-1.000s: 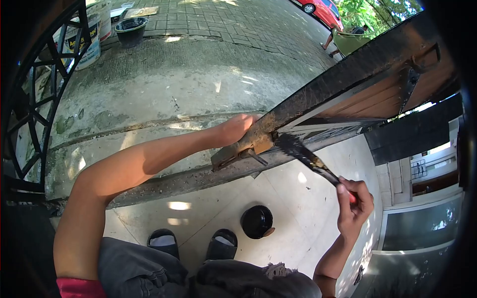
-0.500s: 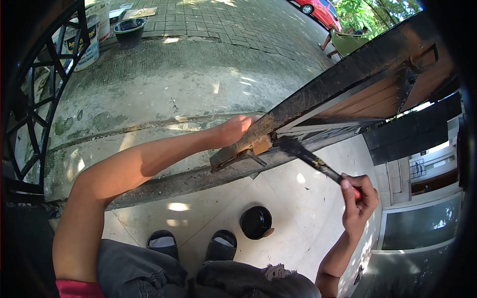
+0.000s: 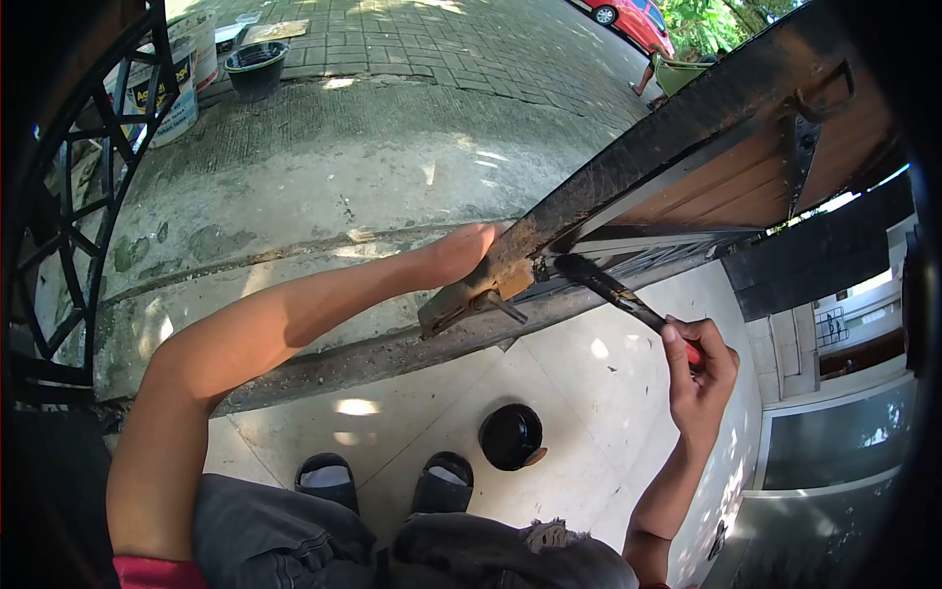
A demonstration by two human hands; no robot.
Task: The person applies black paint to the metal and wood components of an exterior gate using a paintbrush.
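My right hand is closed around the red handle of a paintbrush. The brush's dark bristles touch or nearly touch the inner side of the metal gate, just right of its rusty latch. A short bolt sticks out below that latch. My left hand is against the far side of the gate's end, and its fingers are hidden behind the frame. On the tiles below stands a small black pot of dark paint, with something brownish at its rim.
A black lattice gate panel stands at left. Beyond it are a labelled paint bucket and a black bucket. My sandalled feet are beside the pot. A person sits near a green chair, and a red car is parked behind.
My right hand has moved slightly up and left with the paintbrush, and the bristles have shifted up along the gate. The gate's angle in view differs a little. My left hand stays at its end.
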